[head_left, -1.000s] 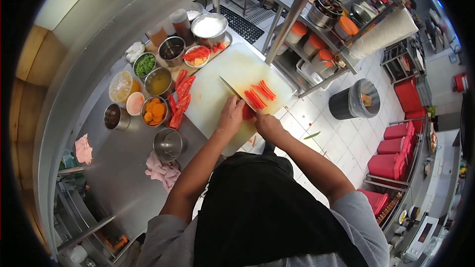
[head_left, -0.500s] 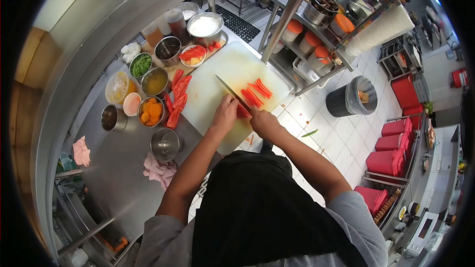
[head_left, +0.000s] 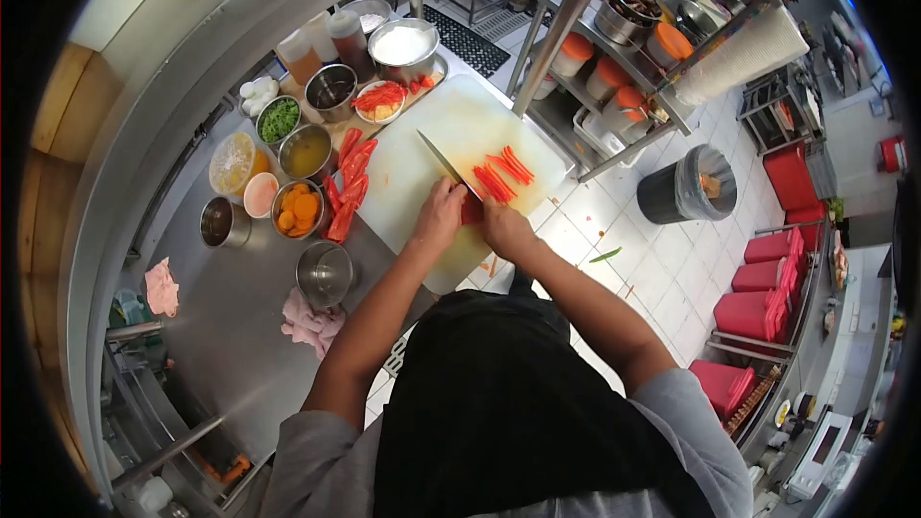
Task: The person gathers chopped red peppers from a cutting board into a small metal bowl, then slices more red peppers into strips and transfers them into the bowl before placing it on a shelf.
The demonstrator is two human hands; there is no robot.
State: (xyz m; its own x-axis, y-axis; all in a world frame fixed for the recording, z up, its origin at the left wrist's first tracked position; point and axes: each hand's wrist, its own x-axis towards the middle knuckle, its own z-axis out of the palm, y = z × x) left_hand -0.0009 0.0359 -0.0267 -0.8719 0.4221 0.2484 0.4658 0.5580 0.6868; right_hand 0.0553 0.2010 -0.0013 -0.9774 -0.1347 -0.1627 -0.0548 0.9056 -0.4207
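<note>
On the white cutting board (head_left: 403, 173), my right hand (head_left: 507, 229) is closed round the handle of a knife (head_left: 442, 158), whose blade points up and left. My left hand (head_left: 440, 215) presses a red pepper piece (head_left: 471, 209) against the board beside the blade. Thin red pepper strips (head_left: 503, 176) lie just beyond the knife. Larger red pepper pieces (head_left: 352, 182) are heaped along the board's left edge.
Left of the board stand bowls of orange slices (head_left: 298, 210), chopped greens (head_left: 278, 119) and white powder (head_left: 403, 44), and an empty metal bowl (head_left: 324, 274) by a pink cloth (head_left: 312, 322). A lined bin (head_left: 687, 184) stands on the floor at right.
The knife and my right hand have shifted slightly left against the pepper piece, and less of that piece shows between my hands. The whole view has moved a little.
</note>
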